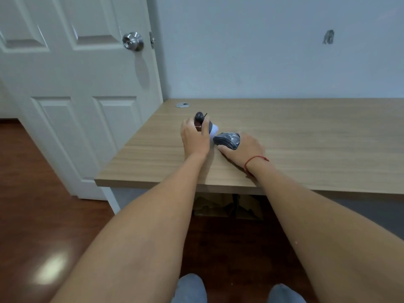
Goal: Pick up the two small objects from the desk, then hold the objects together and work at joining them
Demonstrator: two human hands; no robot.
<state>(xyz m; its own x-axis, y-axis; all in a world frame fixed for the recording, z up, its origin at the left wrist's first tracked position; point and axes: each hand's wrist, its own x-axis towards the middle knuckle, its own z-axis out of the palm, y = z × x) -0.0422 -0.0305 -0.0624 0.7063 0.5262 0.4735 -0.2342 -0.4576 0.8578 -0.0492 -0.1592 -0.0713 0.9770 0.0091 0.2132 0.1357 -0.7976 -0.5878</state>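
Observation:
On the wooden desk [306, 136], my left hand [195, 136] curls round a small dark object with a rounded black top [199, 116] and a pale lilac end [214, 129]; a thin black stem sticks out beside the top. Just to its right, my right hand [244, 149] grips a dark grey patterned object [227, 139] that lies on the desk, thumb along its near side. A red string circles my right wrist. The two objects lie close together, almost touching.
A white panelled door [72, 88] with a metal knob [133, 41] stands at the left, close to the desk's corner. A round metal cable grommet [182, 104] sits near the desk's back edge. Cardboard boxes [227, 206] lie under the desk. Red-brown wood floor below.

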